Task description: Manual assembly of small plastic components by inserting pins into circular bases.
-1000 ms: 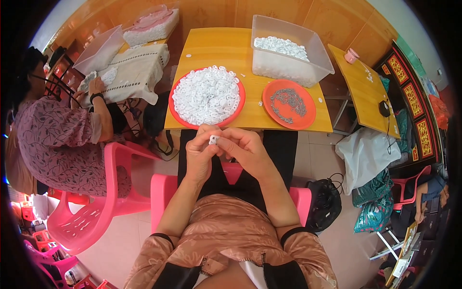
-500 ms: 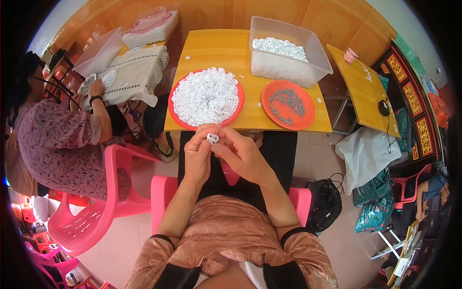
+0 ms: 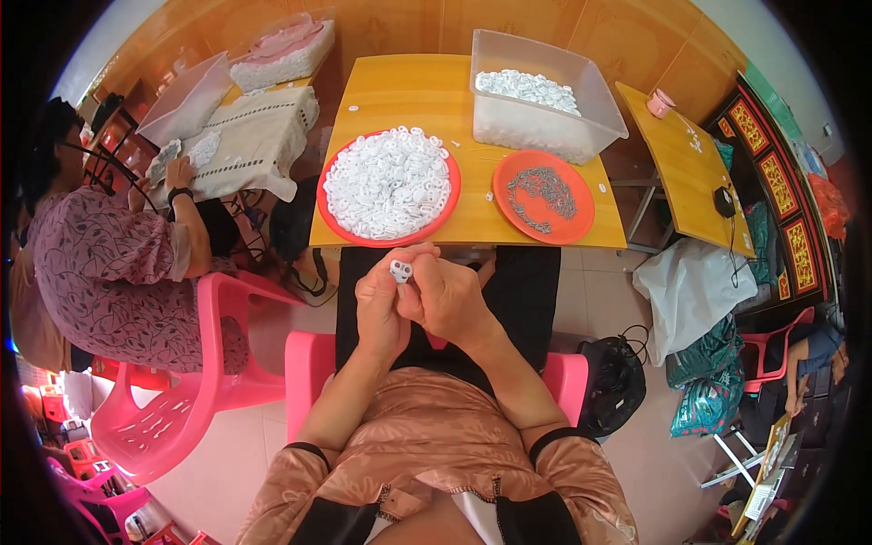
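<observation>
A small white plastic piece with dark holes (image 3: 400,270) is pinched between my two hands, just off the table's front edge. My left hand (image 3: 380,307) is closed on its left side with the thumb raised against it. My right hand (image 3: 451,295) is curled in from the right, its fingers pressed to the same piece and partly covering it. Beyond them on the table, a red round tray (image 3: 323,211) is heaped with white plastic pieces (image 3: 389,182). To its right, an orange plate (image 3: 522,163) carries small grey metal parts (image 3: 552,193).
A clear plastic bin (image 3: 545,136) of white pieces stands at the back of the yellow table (image 3: 400,82). On the left, another person (image 3: 118,254) works at a cloth-covered table (image 3: 263,136), by a pink chair (image 3: 213,363). A black bag (image 3: 613,386) lies on my right.
My right hand has curled tighter and turned over the white piece, and both hands have dropped slightly toward me. The piece has tilted and moved slightly lower.
</observation>
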`<state>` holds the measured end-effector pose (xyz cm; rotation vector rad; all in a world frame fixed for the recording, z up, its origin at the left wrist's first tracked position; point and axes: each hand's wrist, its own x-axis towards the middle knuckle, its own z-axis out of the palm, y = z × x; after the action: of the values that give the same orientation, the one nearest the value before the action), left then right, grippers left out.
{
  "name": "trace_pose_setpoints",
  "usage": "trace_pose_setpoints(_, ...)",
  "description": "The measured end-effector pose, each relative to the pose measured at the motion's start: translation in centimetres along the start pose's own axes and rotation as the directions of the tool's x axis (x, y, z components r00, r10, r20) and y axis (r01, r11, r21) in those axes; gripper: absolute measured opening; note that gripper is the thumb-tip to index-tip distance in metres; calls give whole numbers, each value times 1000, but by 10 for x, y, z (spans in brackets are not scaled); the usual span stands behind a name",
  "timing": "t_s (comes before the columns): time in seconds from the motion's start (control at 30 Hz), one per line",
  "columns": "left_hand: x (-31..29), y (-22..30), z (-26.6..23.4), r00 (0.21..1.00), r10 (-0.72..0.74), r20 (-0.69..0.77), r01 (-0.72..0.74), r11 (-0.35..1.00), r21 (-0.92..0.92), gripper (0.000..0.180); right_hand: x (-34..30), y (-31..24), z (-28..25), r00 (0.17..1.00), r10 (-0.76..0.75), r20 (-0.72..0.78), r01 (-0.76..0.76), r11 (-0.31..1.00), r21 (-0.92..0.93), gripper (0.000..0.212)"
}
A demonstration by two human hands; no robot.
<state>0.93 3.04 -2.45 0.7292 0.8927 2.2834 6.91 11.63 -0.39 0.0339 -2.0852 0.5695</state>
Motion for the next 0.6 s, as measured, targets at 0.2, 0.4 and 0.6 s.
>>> trace_pose_setpoints(0.2, -4, 2, 10, 1000, 14, -9, -14, 1000, -13, 44, -4, 1, 3, 999, -25, -46, 24, 999, -23, 19)
trace_pose_setpoints(0.4, -6, 4, 11, 1000, -16, -27, 15, 998, -56, 41, -2, -4, 1, 999, -8, -50, 6, 999, -40, 15)
trace_pose_setpoints(0.6, -5, 8, 22, 961, -171, -218, 148, 982, -119, 43, -3, -1, 2, 998, 58, 7, -58, 995, -81, 20)
